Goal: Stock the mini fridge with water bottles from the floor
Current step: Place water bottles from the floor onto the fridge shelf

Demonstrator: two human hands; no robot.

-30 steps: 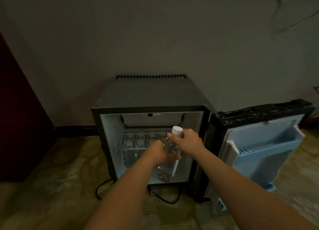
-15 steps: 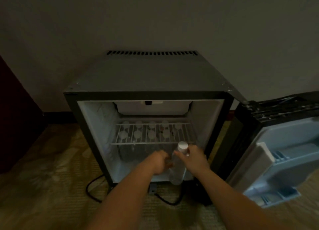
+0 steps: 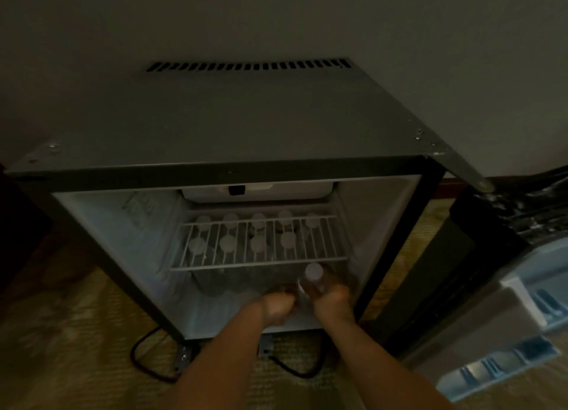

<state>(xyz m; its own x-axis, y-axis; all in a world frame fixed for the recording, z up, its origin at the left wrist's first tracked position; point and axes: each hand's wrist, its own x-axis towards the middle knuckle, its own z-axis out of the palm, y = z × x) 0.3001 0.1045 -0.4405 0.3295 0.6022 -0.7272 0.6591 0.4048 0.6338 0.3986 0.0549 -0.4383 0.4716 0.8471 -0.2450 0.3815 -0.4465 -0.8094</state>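
Note:
The black mini fridge (image 3: 233, 127) stands open in front of me, its white inside dim. A clear water bottle (image 3: 310, 282) with a white cap sits upright at the front right of the lower compartment, just below the wire shelf (image 3: 261, 260). My left hand (image 3: 278, 308) grips its lower left side and my right hand (image 3: 333, 300) grips its right side. Several more capped bottles (image 3: 257, 243) stand in two rows behind it, seen through the shelf. The picture is blurred around my hands.
The fridge door (image 3: 504, 302) hangs open at the right, its pale blue racks facing me. A black power cord (image 3: 147, 360) loops on the patterned carpet under the fridge front. A plain wall rises behind, and dark furniture (image 3: 12, 225) stands at the left.
Both hands have carried the bottle forward and down, from in front of the fridge into its lower compartment. My head has moved closer, so the fridge fills more of the view.

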